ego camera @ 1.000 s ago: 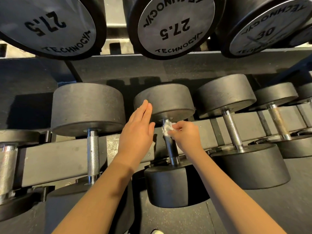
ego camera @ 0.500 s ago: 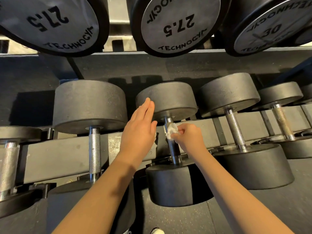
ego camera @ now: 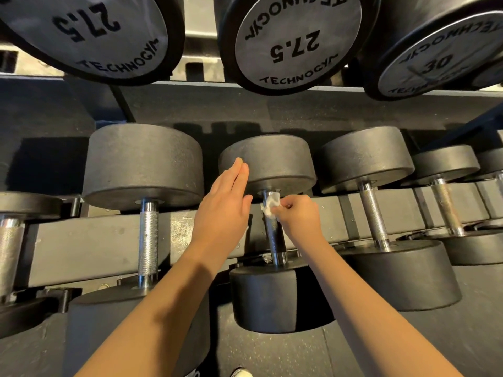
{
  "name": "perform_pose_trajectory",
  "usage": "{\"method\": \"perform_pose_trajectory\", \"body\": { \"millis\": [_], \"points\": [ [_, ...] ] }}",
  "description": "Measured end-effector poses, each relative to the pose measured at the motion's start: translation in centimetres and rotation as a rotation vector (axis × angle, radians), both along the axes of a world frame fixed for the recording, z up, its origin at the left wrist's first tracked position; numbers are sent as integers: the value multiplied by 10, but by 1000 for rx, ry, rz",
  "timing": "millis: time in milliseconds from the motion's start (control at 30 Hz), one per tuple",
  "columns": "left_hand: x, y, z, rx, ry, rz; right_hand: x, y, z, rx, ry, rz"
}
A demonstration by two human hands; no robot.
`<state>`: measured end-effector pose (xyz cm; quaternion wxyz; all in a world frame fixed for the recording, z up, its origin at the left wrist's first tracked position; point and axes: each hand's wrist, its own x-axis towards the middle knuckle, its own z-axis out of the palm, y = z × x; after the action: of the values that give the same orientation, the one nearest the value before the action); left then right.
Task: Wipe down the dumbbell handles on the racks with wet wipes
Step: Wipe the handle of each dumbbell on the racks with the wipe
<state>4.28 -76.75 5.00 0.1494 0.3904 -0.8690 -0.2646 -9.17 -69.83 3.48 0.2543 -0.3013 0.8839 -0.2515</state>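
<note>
Dumbbells (ego camera: 364, 159) lie side by side across the lower rack rail (ego camera: 95, 240), with their handles running from near to far. The right hand (ego camera: 299, 216) pinches a small crumpled white wet wipe (ego camera: 270, 206) between thumb and curled fingers and holds it against the far end of the handle (ego camera: 276, 238) of the middle dumbbell (ego camera: 266, 297), just under its far head (ego camera: 275, 161). The left hand (ego camera: 221, 210) is flat, fingers straight and together, grasping nothing; its fingertips lie on the left side of that far head. Above, larger dumbbells (ego camera: 296, 42) marked 27.5 and 30 show their round faces.
</note>
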Motion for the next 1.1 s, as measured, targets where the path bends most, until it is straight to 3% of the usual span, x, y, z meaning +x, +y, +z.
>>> {"method": "perform_pose_trajectory", "body": {
  "millis": [100, 267, 533, 700, 800, 967, 1100],
  "points": [
    [1, -1, 0, -13, -6, -10, 1, -1, 1, -6, 16, 18],
    [-1, 1, -3, 2, 6, 7, 0, 15, -4, 228, 58, 111],
    [-1, -1, -6, -5, 1, -4, -4, -8, 2, 18, 51, 12],
    [-3, 2, -8, 21, 10, 22, -2, 27, -5, 170, 101, 174],
    [-3, 2, -6, 28, 18, 24, -8, 22, -2, 214, 30, 179],
    [-3, 2, -6, 16, 11, 16, -3, 3, -3, -51, 113, 15],
    [-3, 3, -9, 25, 27, 33, -1, 22, -8, 183, 176, 188]
  ]
}}
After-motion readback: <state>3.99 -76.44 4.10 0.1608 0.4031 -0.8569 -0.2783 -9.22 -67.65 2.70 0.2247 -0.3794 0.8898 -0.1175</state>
